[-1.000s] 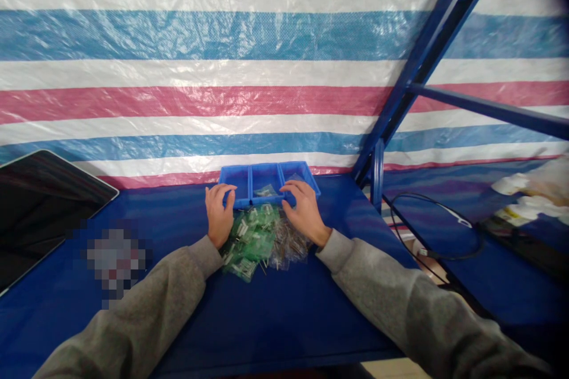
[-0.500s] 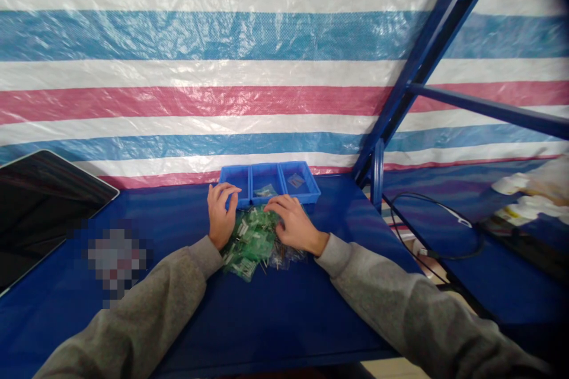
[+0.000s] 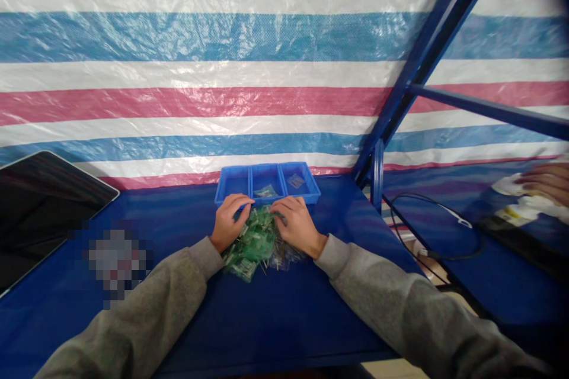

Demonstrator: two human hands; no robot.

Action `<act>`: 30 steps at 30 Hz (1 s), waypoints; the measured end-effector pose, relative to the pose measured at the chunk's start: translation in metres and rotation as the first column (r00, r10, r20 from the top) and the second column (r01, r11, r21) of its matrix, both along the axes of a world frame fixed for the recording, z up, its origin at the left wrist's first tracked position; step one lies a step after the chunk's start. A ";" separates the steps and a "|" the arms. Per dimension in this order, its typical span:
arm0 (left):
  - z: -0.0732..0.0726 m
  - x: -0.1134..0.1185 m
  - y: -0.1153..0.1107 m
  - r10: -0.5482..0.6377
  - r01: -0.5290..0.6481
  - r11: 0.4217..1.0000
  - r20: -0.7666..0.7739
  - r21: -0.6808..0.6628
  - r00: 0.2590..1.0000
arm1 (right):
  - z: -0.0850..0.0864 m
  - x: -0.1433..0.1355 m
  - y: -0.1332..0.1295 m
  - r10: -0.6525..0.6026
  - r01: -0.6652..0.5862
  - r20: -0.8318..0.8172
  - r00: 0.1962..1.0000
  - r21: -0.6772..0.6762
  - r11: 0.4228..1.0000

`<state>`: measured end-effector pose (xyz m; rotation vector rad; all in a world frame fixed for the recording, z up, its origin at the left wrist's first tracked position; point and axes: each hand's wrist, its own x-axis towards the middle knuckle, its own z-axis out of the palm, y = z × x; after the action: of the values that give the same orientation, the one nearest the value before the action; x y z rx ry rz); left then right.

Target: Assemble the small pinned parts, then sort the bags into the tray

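Note:
A pile of small green and clear plastic bags (image 3: 255,243) lies on the blue tabletop, with thin metal and whitish parts showing inside. My left hand (image 3: 231,222) hovers at the pile's upper left edge, its thumb a little apart from the bent fingers; nothing shows between them. Over the upper right of the pile, my right hand (image 3: 299,226) has its fingers curled down onto the bags. Anything in its fingertips is too small to make out. Just behind both hands stands a blue three-compartment bin (image 3: 235,180). A clear bag (image 3: 265,191) lies in the middle compartment and another small bag (image 3: 296,180) in the right one.
A dark flat screen (image 3: 44,213) with a pale rim is at the left, beside a blurred-out patch. A blue metal frame (image 3: 377,172) rises at the right. Beyond it are a black cable (image 3: 395,237) and another person's hand (image 3: 549,180) near white items.
My left hand has moved right and down, from the left compartment's front to the pile, and its fingers have drawn closer together. My right hand has barely shifted. Another person's hand has appeared far right.

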<state>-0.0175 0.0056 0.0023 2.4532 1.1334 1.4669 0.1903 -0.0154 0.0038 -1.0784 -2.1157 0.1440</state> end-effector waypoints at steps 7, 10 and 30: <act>0.006 0.002 -0.004 -0.105 0.104 0.994 -0.046 -0.018 0.993 | 0.004 0.000 -0.001 -0.107 0.104 -0.348 0.932 -0.026 0.994; 0.005 0.002 -0.002 -0.140 0.138 0.990 -0.077 -0.020 0.987 | 0.006 0.000 -0.003 -0.124 0.115 -0.472 0.873 -0.048 0.992; 0.000 0.003 0.000 -0.131 0.132 0.989 -0.019 0.068 0.991 | -0.006 -0.004 -0.003 -0.048 -0.042 -0.444 0.895 -0.191 0.981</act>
<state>-0.0143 0.0055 0.0022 2.5330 0.9184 1.4763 0.1868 -0.0189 -0.0027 -1.0419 -1.7060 0.5578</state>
